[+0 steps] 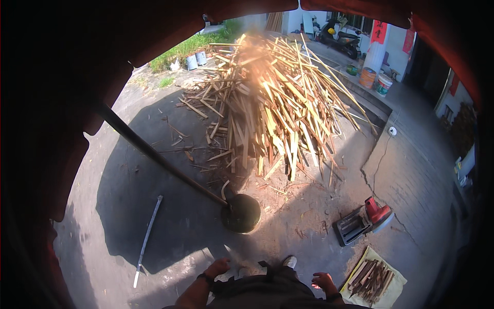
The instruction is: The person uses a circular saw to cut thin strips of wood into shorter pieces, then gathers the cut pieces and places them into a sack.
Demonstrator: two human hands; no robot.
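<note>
My left hand (217, 268) hangs at my side near the lower edge, fingers loosely bent and nothing seen in them. On the other side, my right hand (323, 281) is empty too, its fingers slightly curled and apart. To its right, short cut wood pieces (371, 280) lie on a pale yellow sack (396, 288). A red and black cut-off saw (364, 221) stands on the ground beyond the sack. Ahead rises a large heap of long, thin wood strips (288, 103), partly blurred at its top. Neither hand touches any of these.
A dark pole (159, 158) slants down to a round, heavy base (241, 213) ahead of me. A long pale stick (148, 239) lies at left. A cord runs from the saw toward a white round reel (392, 131). Buckets (367, 77) and a scooter (339, 38) stand at back right.
</note>
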